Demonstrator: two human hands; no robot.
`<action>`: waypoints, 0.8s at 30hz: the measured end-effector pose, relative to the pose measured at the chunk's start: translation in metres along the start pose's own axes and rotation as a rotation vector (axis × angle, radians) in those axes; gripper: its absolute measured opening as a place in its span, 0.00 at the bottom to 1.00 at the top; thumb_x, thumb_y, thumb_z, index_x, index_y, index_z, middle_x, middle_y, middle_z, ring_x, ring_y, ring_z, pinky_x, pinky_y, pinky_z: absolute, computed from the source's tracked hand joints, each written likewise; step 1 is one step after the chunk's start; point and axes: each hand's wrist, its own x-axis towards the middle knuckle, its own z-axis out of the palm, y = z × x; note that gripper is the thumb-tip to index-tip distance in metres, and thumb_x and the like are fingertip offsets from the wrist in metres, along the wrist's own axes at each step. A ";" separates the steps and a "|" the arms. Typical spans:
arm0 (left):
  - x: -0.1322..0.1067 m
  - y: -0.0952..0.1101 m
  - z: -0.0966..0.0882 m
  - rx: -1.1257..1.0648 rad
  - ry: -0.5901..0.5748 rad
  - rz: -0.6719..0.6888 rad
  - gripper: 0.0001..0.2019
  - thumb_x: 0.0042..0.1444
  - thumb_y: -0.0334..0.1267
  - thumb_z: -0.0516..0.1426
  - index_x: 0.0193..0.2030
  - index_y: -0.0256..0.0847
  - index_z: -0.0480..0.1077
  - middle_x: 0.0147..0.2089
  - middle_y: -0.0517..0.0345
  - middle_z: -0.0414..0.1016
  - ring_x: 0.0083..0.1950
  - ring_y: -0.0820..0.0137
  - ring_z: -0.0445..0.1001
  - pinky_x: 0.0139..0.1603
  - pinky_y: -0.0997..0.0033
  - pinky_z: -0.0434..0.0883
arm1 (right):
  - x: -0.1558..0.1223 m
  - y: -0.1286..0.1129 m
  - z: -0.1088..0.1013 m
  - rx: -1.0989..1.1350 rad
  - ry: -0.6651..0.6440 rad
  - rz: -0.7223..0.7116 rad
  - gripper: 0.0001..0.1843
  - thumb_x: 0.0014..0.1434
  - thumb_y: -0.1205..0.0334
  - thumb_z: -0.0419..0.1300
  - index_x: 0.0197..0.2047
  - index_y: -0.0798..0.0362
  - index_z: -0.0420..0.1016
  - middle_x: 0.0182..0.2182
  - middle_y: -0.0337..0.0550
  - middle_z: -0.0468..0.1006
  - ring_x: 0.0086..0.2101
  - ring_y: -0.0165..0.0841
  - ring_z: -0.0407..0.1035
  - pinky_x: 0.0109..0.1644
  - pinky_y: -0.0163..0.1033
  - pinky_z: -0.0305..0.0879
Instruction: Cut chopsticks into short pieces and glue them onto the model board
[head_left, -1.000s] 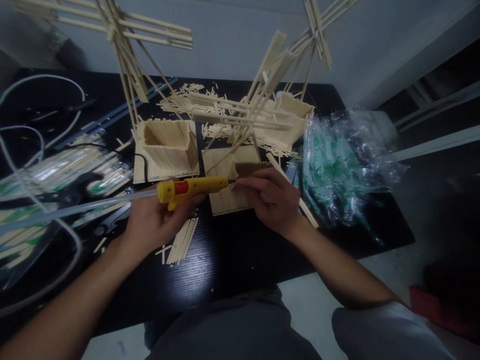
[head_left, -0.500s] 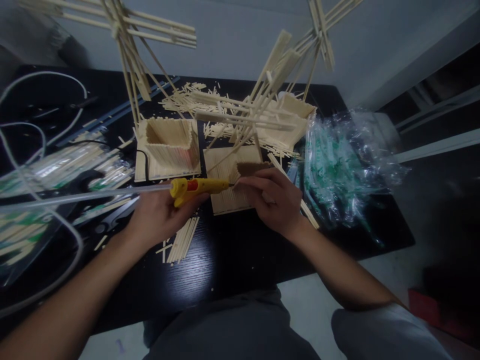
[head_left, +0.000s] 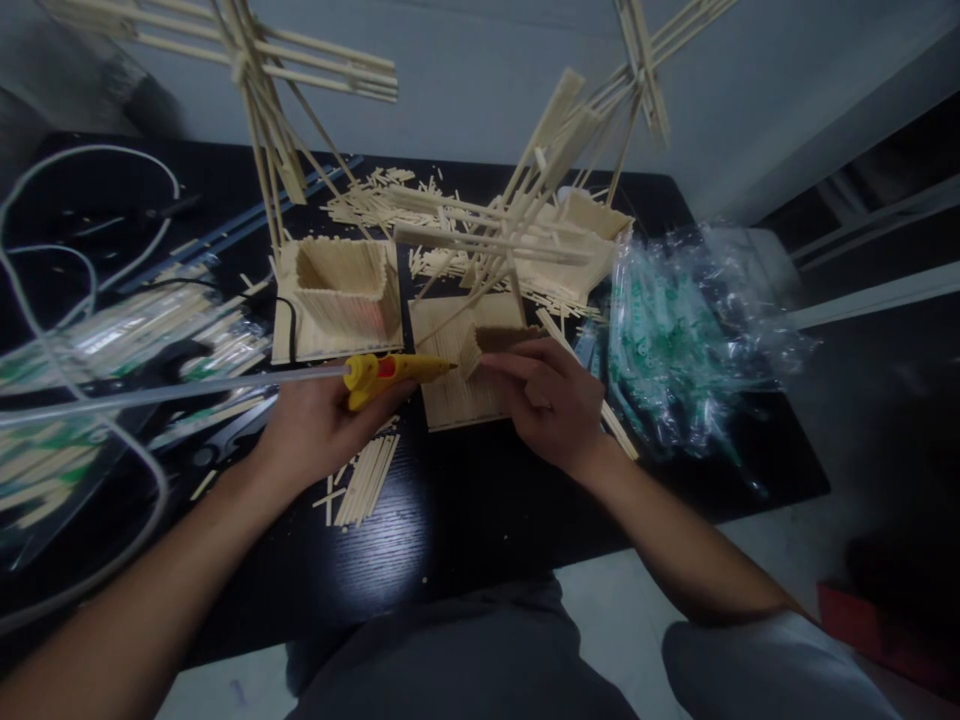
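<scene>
My left hand [head_left: 319,420] is closed round a yellow hot glue gun [head_left: 401,370], with a long translucent glue stick [head_left: 225,385] coming out of its back. The gun's nozzle points right and stops just short of a low wooden wall [head_left: 510,337] on a square base of wooden sticks [head_left: 454,400]. My right hand [head_left: 551,395] rests at that wall's near side, fingers bent and fingertips together. What the fingertips pinch, if anything, is hidden. A pinwheel-like frame of sticks [head_left: 499,225] rises behind the base.
To the left stands a wooden stick box [head_left: 345,290] on its own base. Loose short sticks [head_left: 367,480] lie in front. Plastic packs of sticks [head_left: 120,340] and a white cable [head_left: 142,450] cover the left. Green-printed plastic bags [head_left: 667,340] lie right; another wooden structure [head_left: 570,250] stands behind.
The glue gun's nozzle has drawn back slightly to the left, away from the wall and my right fingertips. My right hand has barely moved.
</scene>
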 end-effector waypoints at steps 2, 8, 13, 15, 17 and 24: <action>0.000 0.002 0.000 -0.010 0.025 0.017 0.18 0.75 0.57 0.60 0.44 0.47 0.85 0.38 0.58 0.87 0.36 0.62 0.84 0.36 0.62 0.76 | 0.001 0.001 0.000 0.019 0.009 -0.007 0.14 0.75 0.72 0.66 0.57 0.46 0.86 0.45 0.44 0.87 0.44 0.33 0.85 0.47 0.36 0.83; -0.001 0.005 0.001 0.000 0.076 0.003 0.19 0.76 0.58 0.60 0.43 0.47 0.84 0.36 0.59 0.87 0.32 0.65 0.82 0.29 0.65 0.73 | -0.001 -0.019 -0.003 0.106 0.025 -0.070 0.18 0.75 0.72 0.66 0.62 0.45 0.81 0.45 0.42 0.89 0.43 0.33 0.85 0.47 0.37 0.84; -0.002 0.001 0.004 0.037 0.114 0.009 0.19 0.76 0.58 0.60 0.41 0.48 0.84 0.34 0.57 0.85 0.31 0.64 0.82 0.30 0.63 0.73 | -0.016 -0.061 0.012 0.226 -0.318 -0.242 0.09 0.80 0.69 0.60 0.53 0.54 0.84 0.49 0.47 0.89 0.49 0.36 0.84 0.55 0.41 0.83; -0.002 0.001 0.004 0.043 0.117 0.008 0.20 0.76 0.58 0.60 0.39 0.48 0.83 0.31 0.58 0.82 0.28 0.65 0.79 0.27 0.64 0.70 | -0.023 -0.072 0.022 0.194 -0.425 -0.325 0.13 0.81 0.71 0.57 0.53 0.56 0.85 0.54 0.50 0.89 0.56 0.37 0.81 0.58 0.42 0.81; -0.002 0.002 0.003 0.035 0.131 0.003 0.20 0.75 0.58 0.60 0.37 0.48 0.82 0.31 0.59 0.81 0.27 0.66 0.78 0.26 0.65 0.69 | -0.028 -0.078 0.029 0.155 -0.555 -0.396 0.13 0.82 0.70 0.56 0.54 0.56 0.84 0.56 0.52 0.88 0.59 0.38 0.79 0.59 0.43 0.79; -0.001 0.002 0.002 0.005 0.122 0.006 0.19 0.74 0.57 0.61 0.38 0.47 0.82 0.34 0.56 0.83 0.33 0.61 0.83 0.30 0.63 0.73 | -0.025 -0.079 0.029 0.029 -0.727 -0.412 0.10 0.81 0.71 0.59 0.53 0.53 0.83 0.54 0.51 0.85 0.51 0.39 0.76 0.53 0.45 0.73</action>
